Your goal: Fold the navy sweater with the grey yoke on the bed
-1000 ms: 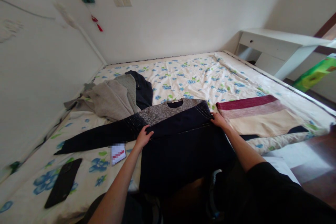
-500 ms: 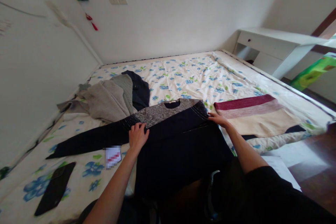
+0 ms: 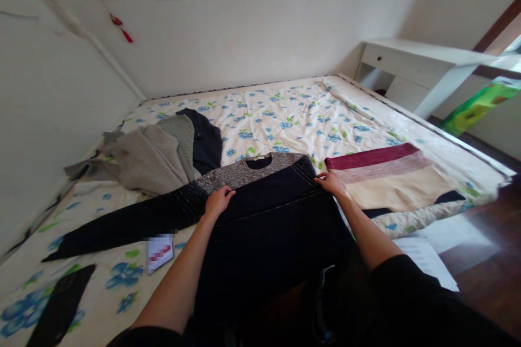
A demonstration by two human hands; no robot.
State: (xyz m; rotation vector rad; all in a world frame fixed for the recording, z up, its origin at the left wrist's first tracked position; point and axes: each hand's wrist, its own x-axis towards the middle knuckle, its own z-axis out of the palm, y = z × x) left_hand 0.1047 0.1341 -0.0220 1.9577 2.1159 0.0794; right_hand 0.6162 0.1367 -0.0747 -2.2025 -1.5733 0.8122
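A black sweater (image 3: 277, 244) with a speckled grey yoke lies on the bed, its collar facing the wall. One sleeve stretches out to the left; the other seems folded across the body, its edge a thin pale line. My left hand (image 3: 218, 201) pinches the dark cloth below the yoke, on the left side of the chest. At the right shoulder edge, my right hand (image 3: 331, 184) has thumb and fingers closed on the same sweater. The lower part of the sweater blends into dark shadow near my body.
A folded sweater in burgundy, pink and cream (image 3: 391, 179) lies to the right. Rumpled grey knitwear (image 3: 152, 154) and a dark garment (image 3: 207, 141) are heaped at the left. A black phone (image 3: 61, 303) and a blurred white packet (image 3: 160, 252) lie front left. A white desk (image 3: 411, 65) stands back right.
My left hand has gone from lying spread on the sweater to pinching it, slightly further right. The folded sleeve's edge shows more across the chest. The view has shifted a little to the right.
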